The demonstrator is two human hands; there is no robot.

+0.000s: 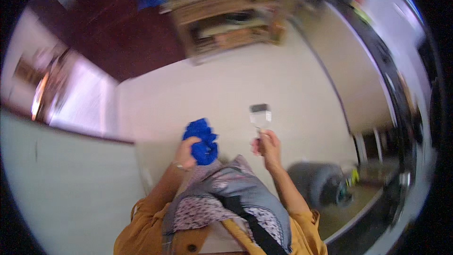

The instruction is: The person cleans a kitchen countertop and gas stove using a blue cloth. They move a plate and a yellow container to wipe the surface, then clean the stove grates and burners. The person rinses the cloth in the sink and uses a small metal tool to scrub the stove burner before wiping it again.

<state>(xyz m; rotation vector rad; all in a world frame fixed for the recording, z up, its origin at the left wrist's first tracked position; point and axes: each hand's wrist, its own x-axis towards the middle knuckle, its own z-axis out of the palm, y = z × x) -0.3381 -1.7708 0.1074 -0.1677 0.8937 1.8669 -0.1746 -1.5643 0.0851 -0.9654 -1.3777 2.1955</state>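
Note:
My left hand (187, 152) is closed round a crumpled bright blue cloth (202, 141), held in front of my left thigh. To its right, my right hand (267, 145) grips the handle of a flat-headed hand tool (261, 117). The tool's head points away from me, silvery near the neck with a dark band at its far end. Blur hides whether it is a scraper or a brush. Both things are held up off the pale floor (226, 85), apart from each other.
A wooden shelf table (212, 12) loaded with things stands at the far side, beside a dark red door or panel (127, 33). At right lies a grey gas cylinder (314, 184), next to a long dark-edged counter (373, 47). A pale panel (71, 174) is at left.

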